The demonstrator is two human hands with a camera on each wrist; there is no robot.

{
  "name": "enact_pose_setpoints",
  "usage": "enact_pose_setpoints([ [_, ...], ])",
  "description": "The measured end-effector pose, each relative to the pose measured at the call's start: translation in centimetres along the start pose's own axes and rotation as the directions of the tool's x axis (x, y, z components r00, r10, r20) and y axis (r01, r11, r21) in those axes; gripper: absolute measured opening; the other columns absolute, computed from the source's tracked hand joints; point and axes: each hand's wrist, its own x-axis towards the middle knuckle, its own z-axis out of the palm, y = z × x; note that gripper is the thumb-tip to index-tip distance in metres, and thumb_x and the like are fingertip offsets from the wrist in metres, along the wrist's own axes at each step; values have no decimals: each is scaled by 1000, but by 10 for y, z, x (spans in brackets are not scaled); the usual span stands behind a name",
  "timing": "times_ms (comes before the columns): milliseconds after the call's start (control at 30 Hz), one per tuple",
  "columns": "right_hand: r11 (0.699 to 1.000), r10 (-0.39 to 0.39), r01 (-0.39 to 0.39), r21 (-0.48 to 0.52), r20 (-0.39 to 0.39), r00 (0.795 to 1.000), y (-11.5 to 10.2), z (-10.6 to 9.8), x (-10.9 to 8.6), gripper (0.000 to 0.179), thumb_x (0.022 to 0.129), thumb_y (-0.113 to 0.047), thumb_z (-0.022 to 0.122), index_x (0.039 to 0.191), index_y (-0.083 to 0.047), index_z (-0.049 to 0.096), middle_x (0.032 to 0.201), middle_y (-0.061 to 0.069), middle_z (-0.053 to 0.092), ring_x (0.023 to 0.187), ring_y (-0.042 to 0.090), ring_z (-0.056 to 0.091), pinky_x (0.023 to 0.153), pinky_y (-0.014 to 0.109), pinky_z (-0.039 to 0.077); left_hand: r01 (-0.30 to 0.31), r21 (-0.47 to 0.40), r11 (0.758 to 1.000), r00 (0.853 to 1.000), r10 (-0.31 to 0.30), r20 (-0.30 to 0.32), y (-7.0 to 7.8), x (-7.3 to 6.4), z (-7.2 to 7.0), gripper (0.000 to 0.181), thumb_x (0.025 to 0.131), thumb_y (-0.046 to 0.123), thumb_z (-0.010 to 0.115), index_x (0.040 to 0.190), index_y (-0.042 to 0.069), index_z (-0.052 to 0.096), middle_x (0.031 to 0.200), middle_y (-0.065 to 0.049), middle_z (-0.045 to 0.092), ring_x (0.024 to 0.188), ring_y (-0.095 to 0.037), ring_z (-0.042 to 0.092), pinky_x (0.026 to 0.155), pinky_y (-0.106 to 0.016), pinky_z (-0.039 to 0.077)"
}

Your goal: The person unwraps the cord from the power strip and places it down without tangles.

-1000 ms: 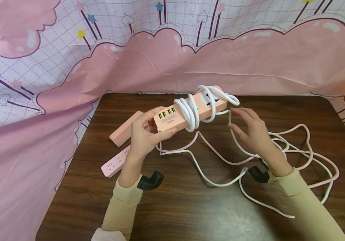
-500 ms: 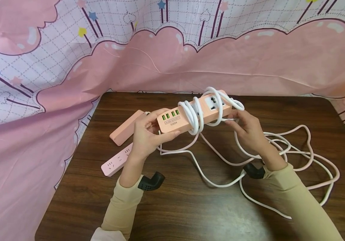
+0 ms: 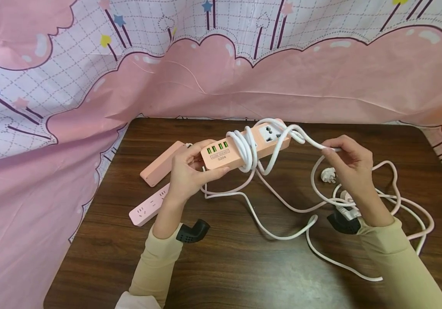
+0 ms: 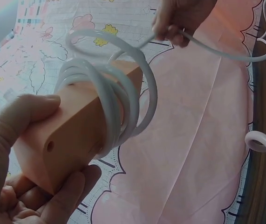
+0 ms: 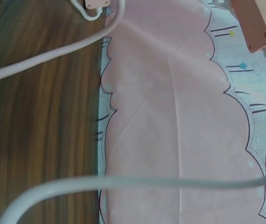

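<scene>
An orange-pink power strip [image 3: 221,156] with green USB ports is held up, tilted, over the table. My left hand [image 3: 186,174] grips its near end, thumb on one side and fingers on the other. White cord [image 4: 109,98] winds round the strip's middle in several turns, with a looser loop by the socket end. My right hand [image 3: 353,165] stands to the right of the strip and pinches that cord between thumb and fingertips, the stretch between hand and strip drawn out. In the right wrist view the cord [image 5: 137,182] runs across to the fingers at the right edge.
Two more power strips lie at the table's left, an orange-pink one [image 3: 160,165] and a pink one [image 3: 148,210]. Loose cords [image 3: 278,237] spread over the middle and right of the dark wooden table [image 3: 244,274]. White plugs [image 3: 328,175] lie near the right hand. A patterned curtain [image 3: 302,86] hangs behind.
My right hand has taken hold of the cord and pulled it away to the right, loosening the loop at the strip's socket end. The left hand has shifted only slightly, keeping its grip.
</scene>
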Motion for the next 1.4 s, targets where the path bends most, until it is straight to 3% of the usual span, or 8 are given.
enact_pose_setpoints([
  [200, 988, -46, 81, -128, 250, 967, 6, -17, -7, 9, 75, 17, 67, 80, 10, 65, 75, 3, 61, 69, 6, 53, 60, 13, 44, -41, -34, 999, 999, 40, -36, 0, 1, -3, 51, 60, -18, 77, 108, -15, 60, 97, -26, 64, 79, -13, 61, 65, -23, 53],
  [367, 856, -45, 246, -454, 408, 912, 11, -25, -3, 24, 67, 15, 74, 83, -2, 70, 69, -5, 58, 65, -2, 49, 58, 12, 42, -51, -59, 997, 998, 48, -51, 4, 1, -4, 52, 60, -20, 75, 109, -17, 57, 99, -29, 62, 82, -14, 61, 68, -23, 52],
  [500, 728, 5, 243, -642, 359, 933, 13, -24, 2, 17, 70, 6, 75, 84, -3, 72, 70, 0, 63, 62, -4, 50, 55, 14, 41, -47, -61, 997, 998, 44, -43, 5, 0, -5, 51, 60, -20, 75, 109, -17, 58, 99, -30, 62, 82, -13, 62, 68, -23, 53],
  [667, 633, 83, 32, -773, 110, 990, 10, -20, 12, 7, 80, -5, 71, 85, 1, 71, 67, 9, 66, 52, -5, 40, 50, 18, 30, -39, -46, 998, 999, 39, -8, 4, -2, -6, 53, 59, -20, 76, 108, -17, 58, 99, -30, 62, 82, -12, 62, 66, -23, 53],
  [833, 674, 99, -188, -715, -165, 981, 3, -21, 24, 16, 87, -10, 64, 83, 4, 70, 52, -17, 48, 45, -7, 32, 46, 16, 24, -20, -35, 999, 999, 21, 29, 3, -3, -6, 53, 58, -20, 77, 108, -16, 59, 96, -27, 63, 80, -12, 62, 64, -24, 54],
  [1033, 845, 102, -279, -456, -375, 921, -7, -35, 24, 15, 90, -7, 59, 82, 1, 69, 58, -19, 56, 51, -3, 51, 48, 9, 37, -24, -28, 999, 1000, 24, 5, 0, -2, -9, 54, 59, -20, 77, 109, -15, 59, 99, -27, 63, 81, -12, 62, 65, -23, 53],
  [1200, 913, 97, -221, -343, -344, 934, -12, -54, 14, 13, 88, 3, 58, 82, 13, 65, 59, -9, 59, 54, 2, 53, 51, 11, 40, -29, -21, 999, 998, 28, -58, 0, -1, -16, 54, 59, -20, 76, 110, -14, 59, 99, -25, 64, 79, -13, 62, 64, -23, 53],
  [1400, 893, 128, -213, -396, -231, 965, -11, -73, -7, 10, 86, 7, 56, 81, 15, 61, 60, -9, 59, 54, 1, 48, 48, 13, 31, -25, -2, 1000, 996, 25, -91, 3, 1, -25, 53, 61, -19, 76, 111, -13, 59, 99, -19, 65, 77, -12, 60, 62, -21, 51],
])
